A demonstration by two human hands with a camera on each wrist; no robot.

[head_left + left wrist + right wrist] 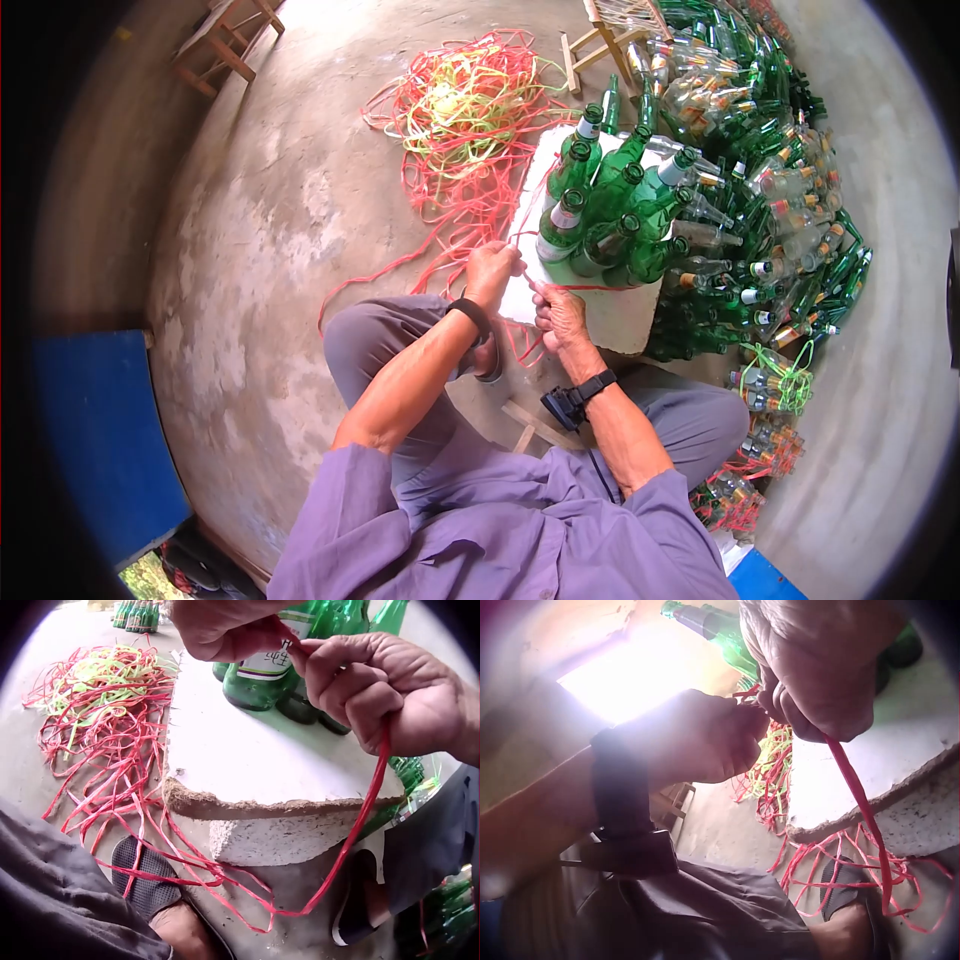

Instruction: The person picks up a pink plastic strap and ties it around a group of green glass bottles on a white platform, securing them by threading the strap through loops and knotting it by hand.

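Head view: one red strap runs between two hands, left hand and right hand both pinching it at the edge of the white slab. Roughly ten green bottles crowd the slab; one loose strap pile lies beyond.

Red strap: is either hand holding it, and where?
Both. The right hand curls its fingers round the red strap near its top, the rest looping down; the left hand pinches it just beside, by the green bottles.
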